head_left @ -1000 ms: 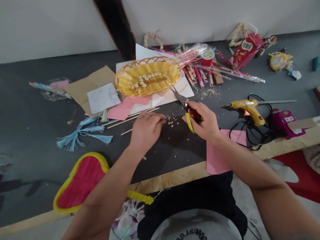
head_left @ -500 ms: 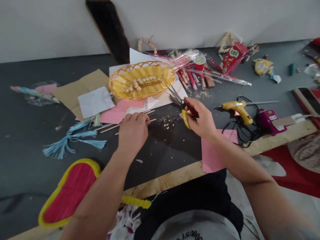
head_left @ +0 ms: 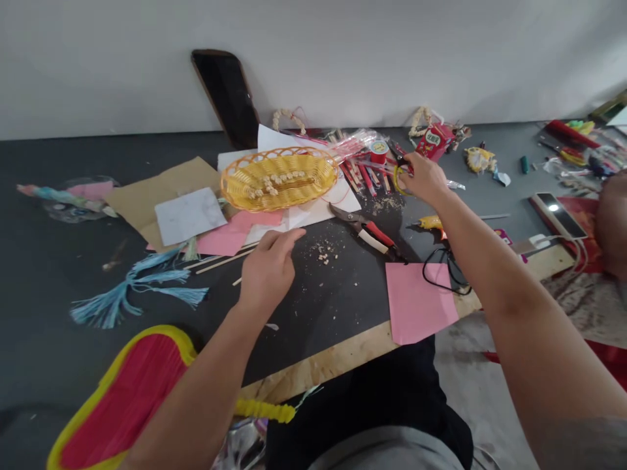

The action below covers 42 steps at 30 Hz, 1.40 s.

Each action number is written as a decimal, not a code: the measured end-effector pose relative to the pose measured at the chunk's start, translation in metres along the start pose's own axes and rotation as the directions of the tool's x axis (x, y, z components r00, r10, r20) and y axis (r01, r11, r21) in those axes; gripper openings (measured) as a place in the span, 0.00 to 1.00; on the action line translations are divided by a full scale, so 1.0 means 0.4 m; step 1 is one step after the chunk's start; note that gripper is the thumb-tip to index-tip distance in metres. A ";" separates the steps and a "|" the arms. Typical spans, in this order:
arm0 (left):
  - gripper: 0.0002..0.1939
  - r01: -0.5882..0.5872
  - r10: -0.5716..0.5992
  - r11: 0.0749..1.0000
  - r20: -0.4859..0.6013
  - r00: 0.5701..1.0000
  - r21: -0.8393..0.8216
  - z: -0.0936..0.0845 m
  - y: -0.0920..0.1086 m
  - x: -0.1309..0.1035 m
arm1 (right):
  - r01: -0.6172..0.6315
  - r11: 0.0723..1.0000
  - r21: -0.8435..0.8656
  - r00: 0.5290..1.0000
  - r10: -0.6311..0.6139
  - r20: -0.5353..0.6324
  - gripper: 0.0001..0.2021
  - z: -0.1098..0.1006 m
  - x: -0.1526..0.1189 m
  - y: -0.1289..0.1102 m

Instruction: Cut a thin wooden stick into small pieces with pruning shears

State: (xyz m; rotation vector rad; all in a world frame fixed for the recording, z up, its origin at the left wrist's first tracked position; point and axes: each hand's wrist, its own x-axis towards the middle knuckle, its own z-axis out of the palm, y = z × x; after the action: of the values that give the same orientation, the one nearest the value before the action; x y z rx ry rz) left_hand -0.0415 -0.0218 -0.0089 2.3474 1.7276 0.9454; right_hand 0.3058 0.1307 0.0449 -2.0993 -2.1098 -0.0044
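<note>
My right hand (head_left: 425, 179) is closed round the yellow handles of a pair of scissors (head_left: 398, 181), over the bundle of red-tipped sticks (head_left: 375, 184); the scissors' blades are partly hard to make out. My left hand (head_left: 269, 267) rests on the dark tabletop with its fingers stretched out to the right, beside thin wooden sticks (head_left: 220, 264) that run partly under it. Between the hands lie cutting pliers (head_left: 375, 236) with one red and one white grip. Small pale cut pieces (head_left: 324, 253) are scattered near the left fingertips. A yellow woven basket (head_left: 235, 189) holds several little beaded pieces.
A dark phone (head_left: 228, 98) leans on the wall. Pink paper (head_left: 421, 303) overhangs the front edge. A yellow glue gun (head_left: 431, 223) and black cable lie by my right forearm. Left are a blue tassel (head_left: 115, 294) and a red-and-yellow padded shape (head_left: 127, 398). Part of another person shows far right.
My right hand has moved away and to the right with the scissors, and the pliers now show fully on the table. My left fingers have straightened off the thin sticks.
</note>
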 end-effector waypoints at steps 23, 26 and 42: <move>0.15 0.006 -0.018 0.996 -0.132 0.991 -0.090 -0.023 0.018 0.010 | 0.439 0.898 0.017 0.884 -0.435 0.170 0.14 0.068 -0.304 -0.177; 0.14 -0.004 -0.012 0.993 -0.132 0.991 -0.120 -0.017 0.015 0.008 | 0.391 0.916 0.089 0.908 -0.400 0.123 0.10 0.092 -0.302 -0.170; 0.15 0.043 -0.108 0.937 -0.170 0.980 -0.347 -0.017 0.041 -0.016 | -0.004 0.093 0.996 0.931 -0.363 0.037 0.15 -0.016 -0.356 -0.216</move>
State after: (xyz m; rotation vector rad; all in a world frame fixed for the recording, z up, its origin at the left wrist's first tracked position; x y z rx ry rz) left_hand -0.0324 -0.0354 0.0006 2.0126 1.5438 1.3658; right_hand 0.2204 -0.0123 0.0442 -0.9213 -1.5302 1.3829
